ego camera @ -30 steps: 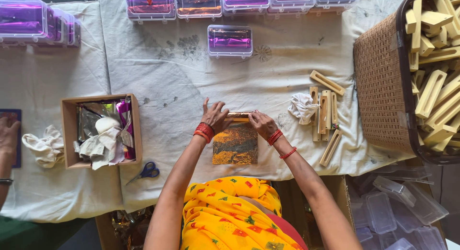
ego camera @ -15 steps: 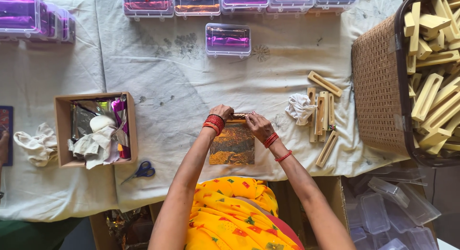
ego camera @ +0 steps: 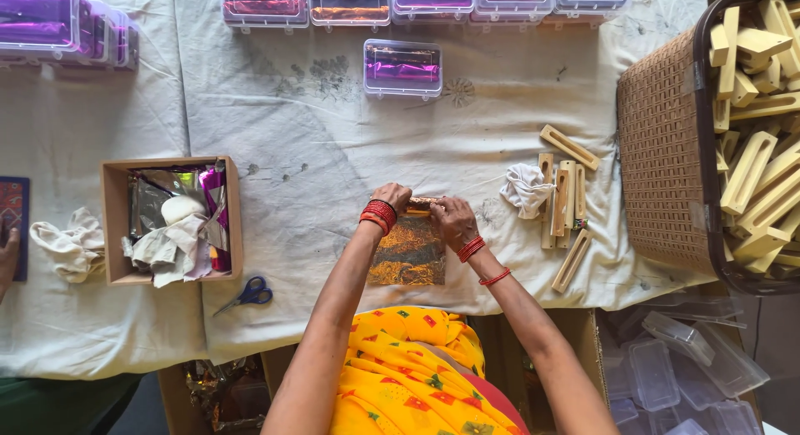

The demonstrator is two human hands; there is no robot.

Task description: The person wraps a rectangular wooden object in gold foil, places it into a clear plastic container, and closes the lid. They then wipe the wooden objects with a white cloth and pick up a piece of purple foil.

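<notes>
Left hand (ego camera: pixel 390 200), right hand (ego camera: pixel 450 217): both pinching wooden bar (ego camera: pixel 419 205) at far edge of gold foil sheet (ego camera: pixel 408 252). Risk: thin foil likely tears or creases if pressed unevenly.

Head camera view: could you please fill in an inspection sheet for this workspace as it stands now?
Surface: white cloth with faint grey marks, covering the table.
Job's things: gold foil sheet flat on the cloth; a foil-covered bar at its far edge, between both hands.
Clutter: cardboard box of foil scraps and rags, blue scissors, loose wooden frames, white rag, clear cases of purple foil.
Grippers: left hand and right hand grip the bar's ends.
Cables: nothing seen.
Surroundings: woven basket of wooden frames at right; empty clear cases below it; another person's hand at the left edge.
</notes>
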